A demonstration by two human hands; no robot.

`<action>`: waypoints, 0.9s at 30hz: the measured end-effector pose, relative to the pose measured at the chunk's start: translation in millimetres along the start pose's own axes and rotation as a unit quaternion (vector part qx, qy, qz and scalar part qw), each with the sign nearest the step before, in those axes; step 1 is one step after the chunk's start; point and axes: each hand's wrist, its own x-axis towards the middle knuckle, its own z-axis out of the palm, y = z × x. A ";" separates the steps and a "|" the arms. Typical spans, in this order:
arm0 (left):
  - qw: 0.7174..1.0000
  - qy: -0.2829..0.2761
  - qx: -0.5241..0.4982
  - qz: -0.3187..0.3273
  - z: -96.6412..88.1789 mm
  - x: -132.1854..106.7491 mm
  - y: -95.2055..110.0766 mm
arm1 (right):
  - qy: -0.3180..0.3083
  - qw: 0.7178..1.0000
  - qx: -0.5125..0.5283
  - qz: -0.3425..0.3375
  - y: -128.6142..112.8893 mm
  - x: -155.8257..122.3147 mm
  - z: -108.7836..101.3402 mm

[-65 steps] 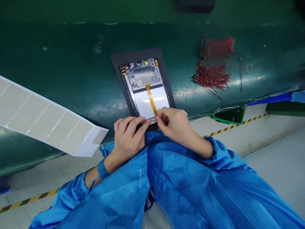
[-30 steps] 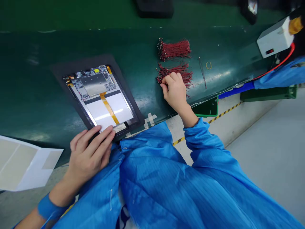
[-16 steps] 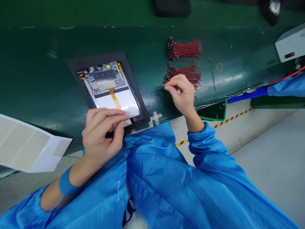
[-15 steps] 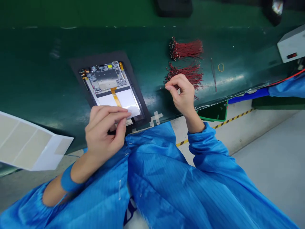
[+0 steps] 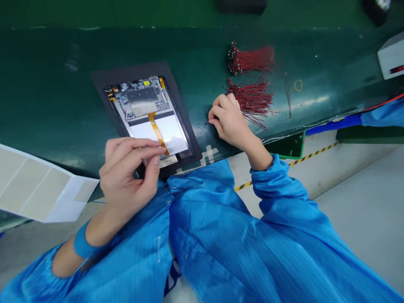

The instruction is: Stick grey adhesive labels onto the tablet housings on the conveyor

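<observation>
An opened tablet (image 5: pixel 172 130) lies on a black mat (image 5: pixel 189 122), its circuit board (image 5: pixel 142 101) and orange ribbon cable (image 5: pixel 154 128) exposed. My left hand (image 5: pixel 131 172) hovers over the tablet's near left corner, fingers stretched out and thumb a little apart, with nothing visible in it. To the right of the mat, my right hand (image 5: pixel 229 120) is closed in a pinch just above the bench. A tiny dark tip shows at its fingertips; the rest of what it pinches is hidden. Right beside that hand lies a bundle of red wires (image 5: pixel 255 99) with small dark ends.
A second red wire bundle (image 5: pixel 255 59) lies farther back. To the right are a loose dark wire (image 5: pixel 288 97) and a yellow rubber band (image 5: pixel 298 86). A white panel with beige strips (image 5: pixel 38 181) juts in at left. A green bin (image 5: pixel 290 145) sits below the bench edge.
My right hand has moved left, away from the near wire bundle, still pinched. My left hand has shifted slightly left, uncovering more of the ribbon cable. The view has shifted a little.
</observation>
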 end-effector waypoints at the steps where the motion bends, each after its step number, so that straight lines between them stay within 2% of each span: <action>1: 1.000 0.010 -0.001 -0.001 0.9 1.3 0.5 | 0.011 1.000 0.016 -0.018 -1.2 2.4 1.9; 4: 0.998 0.028 -0.047 -0.024 5.3 9.4 4.8 | 0.062 0.990 0.083 -0.093 -12.7 6.4 3.6; 6: 0.986 -0.014 -0.131 -0.099 8.0 16.9 9.9 | 0.092 0.979 0.125 -0.133 -28.3 6.8 2.4; 8: 0.939 -0.099 -0.254 -0.210 9.2 24.5 15.0 | 0.121 0.967 0.154 -0.166 -46.6 6.0 1.0; 10: 0.860 -0.169 -0.376 -0.301 8.5 30.6 18.2 | 0.152 0.953 0.170 -0.200 -63.0 4.9 0.4; 12: 0.794 -0.197 -0.452 -0.356 5.9 34.3 19.3 | 0.178 0.940 0.177 -0.229 -74.4 3.7 0.4; 13: 0.776 -0.199 -0.468 -0.373 4.3 35.1 19.2 | 0.183 0.937 0.178 -0.239 -78.2 3.2 0.5; 14: 0.771 -0.197 -0.471 -0.380 2.6 35.4 19.0 | 0.178 0.936 0.179 -0.246 -81.1 2.6 0.4; 15: 0.778 -0.191 -0.463 -0.378 1.1 35.2 18.8 | 0.167 0.936 0.184 -0.250 -83.2 1.9 0.0; 16: 0.797 -0.185 -0.443 -0.366 0.0 34.6 18.8 | 0.150 0.937 0.192 -0.249 -84.9 1.1 -0.5; 19: 0.890 -0.150 -0.319 -0.289 -0.6 30.4 20.2 | 0.098 0.942 0.223 -0.231 -88.8 -2.9 -2.9; 21: 0.940 -0.132 -0.218 -0.227 0.9 25.5 21.4 | 0.079 0.949 0.218 -0.213 -90.5 -7.1 -3.4; 23: 0.968 -0.128 -0.135 -0.170 2.5 19.0 21.0 | 0.070 0.959 0.189 -0.200 -90.5 -13.0 -1.6; 25: 0.983 -0.120 -0.068 -0.119 2.9 11.1 18.1 | 0.071 0.966 0.162 -0.187 -88.9 -20.6 3.1; 27: 0.994 -0.086 -0.023 -0.068 1.8 2.7 12.8 | 0.082 0.967 0.155 -0.183 -87.0 -28.9 9.7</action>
